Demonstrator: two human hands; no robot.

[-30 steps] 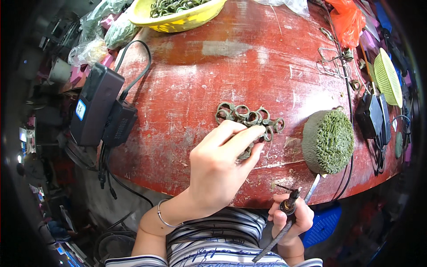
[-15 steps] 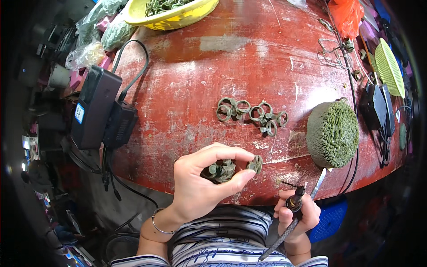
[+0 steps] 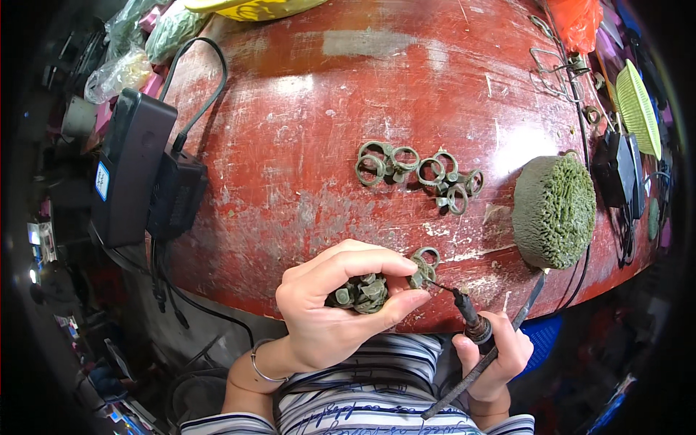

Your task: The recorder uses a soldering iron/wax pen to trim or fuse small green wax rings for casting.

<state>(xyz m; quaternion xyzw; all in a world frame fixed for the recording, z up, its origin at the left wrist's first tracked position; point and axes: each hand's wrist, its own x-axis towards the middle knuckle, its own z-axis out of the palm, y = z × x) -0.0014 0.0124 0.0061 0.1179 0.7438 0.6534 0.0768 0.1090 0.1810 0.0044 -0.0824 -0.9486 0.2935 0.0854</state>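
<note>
My left hand (image 3: 330,290) pinches a green ring (image 3: 423,267) between thumb and forefinger. More green rings (image 3: 360,293) are cupped in its palm. My right hand (image 3: 499,351) is closed around a dark pen-like hot tool (image 3: 473,319) with a thin wire tip. That tip reaches the pinched ring's near right side; whether it touches cannot be made out. A long, thin metal tool (image 3: 460,390) is also in the right hand, its flat end pointing up toward a round green block (image 3: 558,214) with a ridged face. Two clusters of green rings (image 3: 389,163) lie beyond my hands on the red table.
Black power adapters (image 3: 134,170) with cables stand at the left. Along the right edge are another black box (image 3: 616,174), a pale green basket (image 3: 636,109), bent wire (image 3: 554,76) and an orange bag (image 3: 576,25). A yellow basin (image 3: 261,7) is at the far side.
My right hand has brought the hot tool's tip up and left to the pinched ring. In the left fingers the ring has turned, so its loop now shows. The view has shifted slightly.
</note>
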